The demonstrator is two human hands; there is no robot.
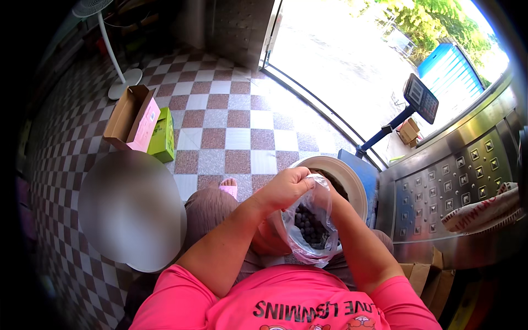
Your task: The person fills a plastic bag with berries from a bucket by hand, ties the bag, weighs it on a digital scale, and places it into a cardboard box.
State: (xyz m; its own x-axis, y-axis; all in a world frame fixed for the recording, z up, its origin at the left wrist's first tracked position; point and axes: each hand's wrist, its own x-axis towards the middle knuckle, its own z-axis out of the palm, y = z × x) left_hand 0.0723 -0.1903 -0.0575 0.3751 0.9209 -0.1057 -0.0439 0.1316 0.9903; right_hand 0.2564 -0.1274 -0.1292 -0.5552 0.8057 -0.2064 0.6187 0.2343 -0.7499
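Note:
My left hand (288,187) pinches the rim of a clear plastic bag (307,252) at its far side. Beside it, my right hand (330,187) is at the same edge, its fingers partly hidden behind the plastic. Dark round fruits that look like grapes (309,227) lie inside the bag, which lines an orange-red bucket (268,237) between my knees. Just beyond my hands is a round whitish tub (355,181) with something dark inside, mostly covered by my right hand and forearm. The tub rests on the blue platform of a digital scale (371,185).
The scale's display (420,99) rises on a post by the open doorway. An open pink cardboard box (136,123) and a green box (163,138) stand at left, near a white fan (111,45). A blurred pale round object (132,214) is beside my left knee. Cardboard (427,280) lies lower right.

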